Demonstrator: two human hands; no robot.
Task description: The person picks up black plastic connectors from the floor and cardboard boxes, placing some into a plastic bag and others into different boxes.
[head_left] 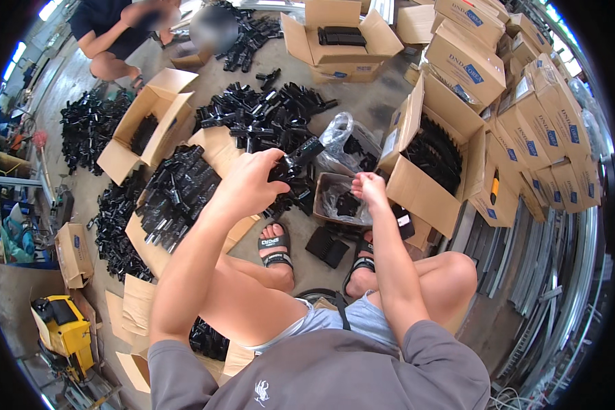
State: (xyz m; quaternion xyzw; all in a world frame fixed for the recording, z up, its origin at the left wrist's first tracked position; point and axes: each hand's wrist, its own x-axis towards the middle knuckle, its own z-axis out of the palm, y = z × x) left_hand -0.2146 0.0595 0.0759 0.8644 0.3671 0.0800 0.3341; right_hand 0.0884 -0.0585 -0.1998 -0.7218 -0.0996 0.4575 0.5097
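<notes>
My left hand (249, 184) is raised over the parts piles, its thumb and fingers closed around a short black tubular part (302, 156) that points up and to the right. To its right, my right hand (370, 187) has its fingertips pinched together above the edge of a small open carton (328, 217). Whatever those fingers hold is too small to make out. Clear plastic bagging (342, 201) and small dark pieces lie inside that carton. Just behind it stands a bin with more black pieces (359, 152) and a crumpled clear bag (336, 140).
Loose black parts (236, 113) are heaped ahead, with neatly laid rows (178, 195) at left. Open cartons stand at right (417, 178), far middle (342, 68) and left (167, 113). Stacked cartons (540, 137) and metal profiles (533, 273) line the right. Another person (102, 41) crouches far left.
</notes>
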